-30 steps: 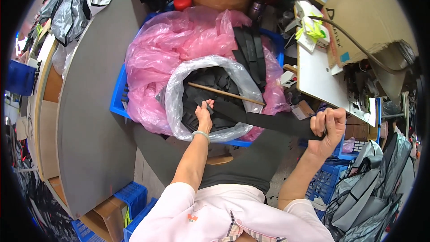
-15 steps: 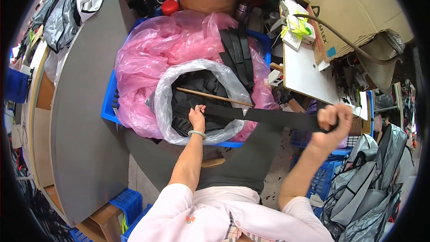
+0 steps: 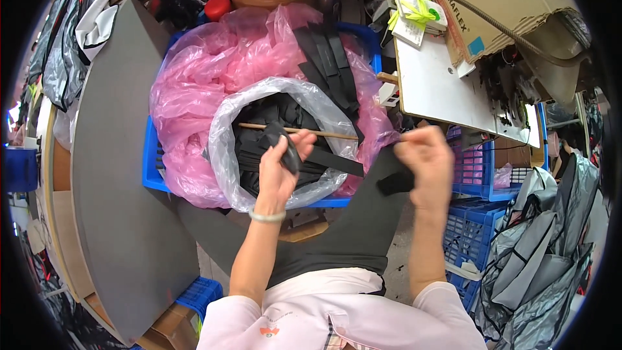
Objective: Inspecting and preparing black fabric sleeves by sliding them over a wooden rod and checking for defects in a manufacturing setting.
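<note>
My left hand point(image 3: 280, 167) is over the open mouth of a clear plastic bag point(image 3: 223, 123). A folded black fabric strip point(image 3: 285, 150) is pinched between its thumb and fingers. Several black strips point(image 3: 259, 155) fill the bag, and a thin wooden stick point(image 3: 324, 133) crosses its mouth. One flat strip point(image 3: 334, 159) stretches from beside my left hand over the bag's right rim. My right hand point(image 3: 424, 162), blurred, is above my right thigh with its fingers curled. A short black strip end point(image 3: 395, 183) shows against its palm; the grip itself is smeared.
Pink plastic sheeting point(image 3: 194, 78) lines the blue crate point(image 3: 151, 155) around the bag, with more black strips point(image 3: 330, 65) on it. A grey panel point(image 3: 129, 175) stands at the left. At the right are a white board point(image 3: 434, 84), blue crates point(image 3: 473, 227) and silver-grey covers point(image 3: 538, 246).
My right hand has moved left and nearer to my left hand. The long strip stretched between the hands no longer spans them. My left hand has turned and now holds a folded strip.
</note>
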{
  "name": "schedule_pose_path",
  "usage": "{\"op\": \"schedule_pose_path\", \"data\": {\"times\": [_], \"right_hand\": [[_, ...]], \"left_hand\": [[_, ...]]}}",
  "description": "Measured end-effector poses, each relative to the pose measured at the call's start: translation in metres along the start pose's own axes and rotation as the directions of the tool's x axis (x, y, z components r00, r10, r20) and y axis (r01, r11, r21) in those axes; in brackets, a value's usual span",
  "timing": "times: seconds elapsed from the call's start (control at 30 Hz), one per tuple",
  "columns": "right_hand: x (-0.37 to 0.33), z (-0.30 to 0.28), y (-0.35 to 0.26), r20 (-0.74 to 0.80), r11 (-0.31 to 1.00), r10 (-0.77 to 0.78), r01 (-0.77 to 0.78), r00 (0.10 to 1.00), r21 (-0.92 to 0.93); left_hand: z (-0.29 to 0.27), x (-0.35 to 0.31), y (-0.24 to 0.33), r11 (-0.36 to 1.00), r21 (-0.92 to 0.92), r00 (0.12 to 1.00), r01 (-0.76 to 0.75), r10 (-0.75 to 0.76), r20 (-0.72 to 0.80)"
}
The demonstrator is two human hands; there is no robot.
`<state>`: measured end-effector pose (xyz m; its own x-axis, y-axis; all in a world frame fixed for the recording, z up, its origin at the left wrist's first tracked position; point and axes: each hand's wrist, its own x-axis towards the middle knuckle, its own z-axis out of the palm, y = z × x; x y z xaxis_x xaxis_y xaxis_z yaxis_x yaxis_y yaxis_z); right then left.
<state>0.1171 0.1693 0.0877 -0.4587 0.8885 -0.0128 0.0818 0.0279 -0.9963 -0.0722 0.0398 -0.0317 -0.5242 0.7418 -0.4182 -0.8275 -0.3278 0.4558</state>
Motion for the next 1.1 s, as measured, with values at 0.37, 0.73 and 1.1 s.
{"op": "schedule_pose_path", "data": {"times": [0.37, 0.73, 1.1], "right_hand": [[-0.029, 0.087, 0.041, 0.247, 0.991, -0.076, 0.100, 0.966, -0.086], [-0.037, 0.092, 0.029, 0.390, 0.771, -0.543, 0.625, 0.744, -0.118], [-0.059, 0.098, 0.010, 0.326, 0.687, -0.640, 0.708, 0.696, -0.164]], "left_hand": [[0.035, -0.092, 0.033, 0.898, 0.440, 0.987, -0.009, -0.062, 0.146], [0.027, -0.098, 0.066, 0.985, 0.128, 0.993, 0.113, -0.115, 0.009], [0.028, -0.100, 0.058, 0.859, -0.505, 0.992, 0.083, -0.119, -0.038]]}}
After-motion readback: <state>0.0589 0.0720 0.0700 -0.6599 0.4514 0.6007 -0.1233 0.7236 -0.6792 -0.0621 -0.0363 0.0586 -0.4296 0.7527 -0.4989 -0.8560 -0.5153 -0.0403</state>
